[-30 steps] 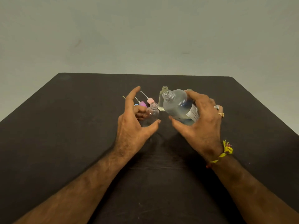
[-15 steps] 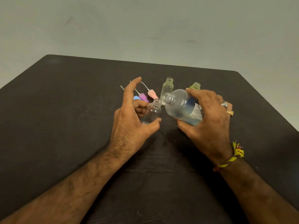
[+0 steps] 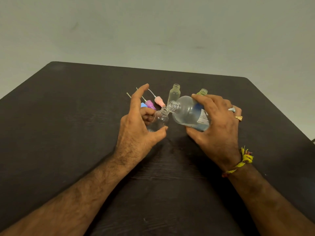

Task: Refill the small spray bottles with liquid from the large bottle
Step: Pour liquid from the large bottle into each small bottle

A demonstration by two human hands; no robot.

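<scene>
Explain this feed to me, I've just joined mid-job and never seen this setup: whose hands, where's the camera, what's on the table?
There is no robot: a person works bare-handed, filmed by a camera on their head looking down. The left hand holds a small clear bottle, uncapped. The right hand grips the large bottle, tilted so its open mouth sits by the small bottle's neck. Behind, on the dark table, stand two more uncapped small bottles, one clear, one greenish. Beside them lie pink, purple and blue spray caps.
</scene>
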